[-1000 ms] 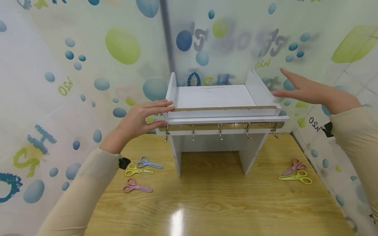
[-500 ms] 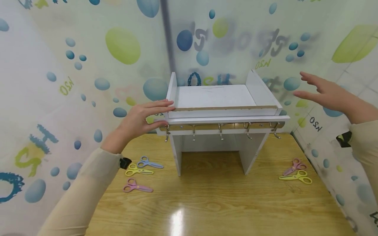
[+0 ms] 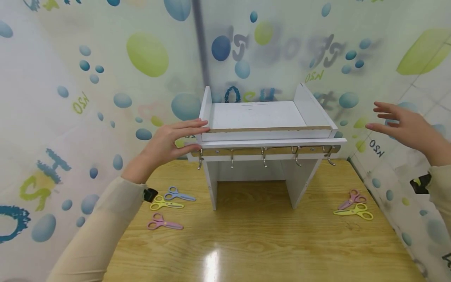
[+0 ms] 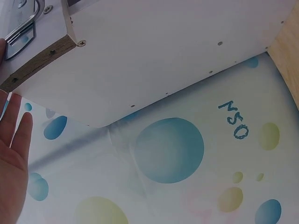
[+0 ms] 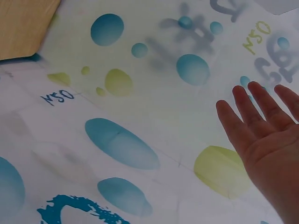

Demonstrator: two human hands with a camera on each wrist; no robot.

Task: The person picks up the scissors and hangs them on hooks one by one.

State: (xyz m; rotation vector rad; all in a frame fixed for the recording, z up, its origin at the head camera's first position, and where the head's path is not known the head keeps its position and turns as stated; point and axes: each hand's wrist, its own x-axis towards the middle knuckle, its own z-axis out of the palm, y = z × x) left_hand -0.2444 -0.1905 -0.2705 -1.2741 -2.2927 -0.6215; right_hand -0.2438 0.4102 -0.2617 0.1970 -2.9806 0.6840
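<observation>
A white shelf unit [image 3: 256, 135] stands upright on two side panels, with a rail [image 3: 282, 150] of several metal hooks along its front. My left hand [image 3: 163, 143] rests on the unit's left front corner, its straight fingers at the upper edge and the thumb lower down by the leftmost hook. In the left wrist view, the fingertips of that hand [image 4: 14, 158] touch the rail's raw wooden end, beside the white side panel [image 4: 154, 51]. Out to the right, my right hand [image 3: 408, 127] hangs in the air, palm visible in the right wrist view and holding nothing.
On the wooden table [image 3: 246, 243], blue scissors [image 3: 179, 194], yellow scissors [image 3: 167, 203] and pink scissors [image 3: 164, 222] lie left of the unit. Pink scissors [image 3: 351, 199] and yellow scissors [image 3: 355, 212] lie to its right. Patterned walls [image 3: 141, 58] close in the back and sides.
My right hand has moved away from the unit's right side, outward to the right and a little lower. The left hand and the shelf unit have stayed in place.
</observation>
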